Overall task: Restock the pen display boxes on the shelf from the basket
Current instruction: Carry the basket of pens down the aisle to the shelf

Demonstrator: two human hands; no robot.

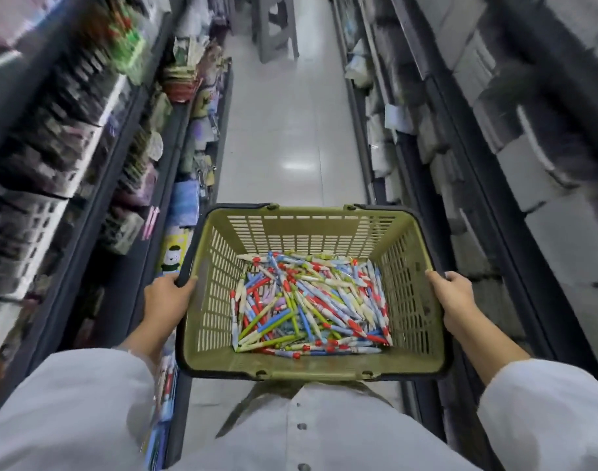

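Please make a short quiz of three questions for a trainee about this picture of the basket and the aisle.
1. True or false: both hands grip the basket rim.
2. What lies in the basket? A) pens B) notebooks C) nothing
3. What stands far down the aisle on the floor?

Key:
1. True: left hand and right hand each hold a side.
2. A, loose pens.
3. A grey stool.

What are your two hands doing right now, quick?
Left hand: gripping the left rim of the green basket.
Right hand: gripping the basket's right rim.
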